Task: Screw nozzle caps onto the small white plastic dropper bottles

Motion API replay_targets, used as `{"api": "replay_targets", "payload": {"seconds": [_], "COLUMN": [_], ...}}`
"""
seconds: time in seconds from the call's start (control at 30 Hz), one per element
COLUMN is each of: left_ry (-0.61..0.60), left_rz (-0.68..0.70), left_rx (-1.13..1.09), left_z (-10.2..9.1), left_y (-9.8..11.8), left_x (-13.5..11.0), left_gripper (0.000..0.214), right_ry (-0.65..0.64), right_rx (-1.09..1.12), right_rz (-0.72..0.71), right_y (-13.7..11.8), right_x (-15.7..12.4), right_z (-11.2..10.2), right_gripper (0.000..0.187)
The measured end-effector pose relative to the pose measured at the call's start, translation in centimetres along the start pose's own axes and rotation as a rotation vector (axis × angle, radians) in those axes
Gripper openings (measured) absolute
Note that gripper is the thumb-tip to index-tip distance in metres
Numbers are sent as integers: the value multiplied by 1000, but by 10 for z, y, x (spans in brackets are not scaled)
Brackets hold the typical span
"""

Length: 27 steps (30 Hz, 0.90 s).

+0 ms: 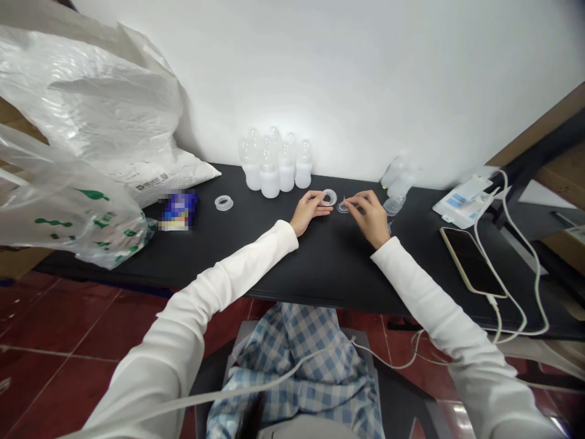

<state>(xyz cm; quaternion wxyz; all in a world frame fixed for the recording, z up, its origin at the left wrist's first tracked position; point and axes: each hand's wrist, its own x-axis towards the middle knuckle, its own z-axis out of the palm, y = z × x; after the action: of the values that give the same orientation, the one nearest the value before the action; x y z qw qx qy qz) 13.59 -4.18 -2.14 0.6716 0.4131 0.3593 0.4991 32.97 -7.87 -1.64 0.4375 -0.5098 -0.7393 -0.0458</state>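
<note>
Your left hand (308,211), at the centre of the frame, has its thumb and fingers drawn narrow on the near edge of a white ring (334,196). The ring sits at your fingertips, its hole facing you. Just right of it, your right hand (370,217) pinches a small clear piece (342,208) between thumb and fingertips; the piece is near the ring, with a small gap between them.

Beyond your left hand, toward the upper middle, a cluster of white bottles (270,180) with clear domed tops stands upright. A second ring (223,208) lies alone to their left, near a blurred blue packet (179,210). Beside your right hand is a clear cover (393,205), with pale containers (403,180) behind it, against the wall (347,91).

All this rests on your black table (315,262). At its right lie a white box (465,201), a phone (473,261) and a looping cable (532,256). A big white sack (91,91) and a green-printed clear bag (68,210) fill the upper left. Red floor tiles (46,329) show at lower left.
</note>
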Motion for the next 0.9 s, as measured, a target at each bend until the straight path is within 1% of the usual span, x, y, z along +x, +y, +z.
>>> {"api": "replay_targets", "payload": {"seconds": [0.07, 0.13, 0.23, 0.33, 0.47, 0.6, 0.73, 0.9], "left_ry": [2, -6, -48, -131, -242, -314, -323, -316], "left_rz": [11, 28, 54, 86, 128, 123, 106, 95], "left_rx": [23, 49, 80, 100, 125, 127, 110, 120], "left_z": [0, -1, -2, -3, -2, -1, 0, 0], "left_y": [-1, -3, -4, -5, -5, -6, -6, -8], "left_x": [1, 2, 2, 0, -3, -3, -4, -5], "left_gripper": [25, 25, 27, 32, 45, 51, 52, 52], "right_ry": [60, 83, 67, 54, 114, 166, 161, 97], "right_rx": [100, 240, 402, 434, 349, 146, -6, -32], "right_rz": [43, 115, 216, 245, 202, 102, 55, 43], "right_y": [-3, -7, -11, -11, -8, -8, -9, -10], "right_x": [1, 1, 0, -1, -1, -2, -3, -3], "right_z": [0, 2, 5, 9, 11, 11, 10, 11], "right_gripper": [30, 31, 33, 35, 36, 37, 38, 35]}}
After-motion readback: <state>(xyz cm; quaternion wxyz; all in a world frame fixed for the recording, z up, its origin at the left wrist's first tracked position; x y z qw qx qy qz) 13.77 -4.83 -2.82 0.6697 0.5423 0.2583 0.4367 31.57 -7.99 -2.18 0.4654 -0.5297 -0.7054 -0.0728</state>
